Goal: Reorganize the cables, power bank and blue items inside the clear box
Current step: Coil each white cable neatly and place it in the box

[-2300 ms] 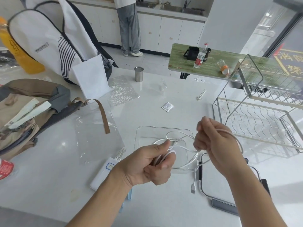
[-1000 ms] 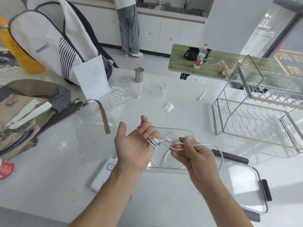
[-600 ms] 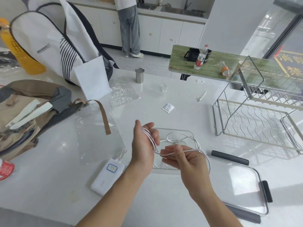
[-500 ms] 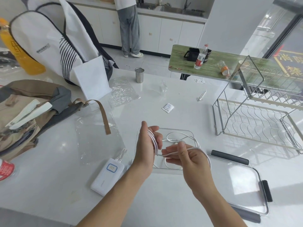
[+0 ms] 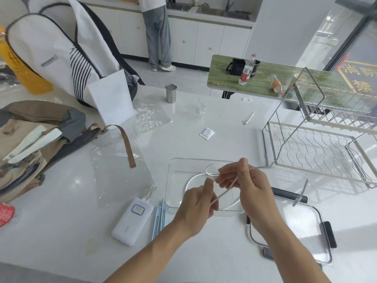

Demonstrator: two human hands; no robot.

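Lid: a clear lid with dark clips is laid flat on the surface nearest the viewer, right of the box, presumably so the box stays open for loading.
Power bank: a white power bank is left on the surface just left of the box; not yet packed.
Blue items: thin blue pieces are seen between power bank and box, outside it.
Left hand: the left hand is curled, its grip closed on a white cable, judged to anchor one end.
Right hand: the right hand is pinched on the same cable, drawn taut between both hands over the box, probably for coiling.
Loose end: a blurred tail of cable is seen hanging right of the right hand.
Box: the clear box is open; only a white loop of cable is seen lying inside.
Plastic bag: a clear bag is spread flat beyond the power bank; contents cannot be told.
Rack: a wire rack is set well to the right.
Cup: a metal cup is stood upright farther back.
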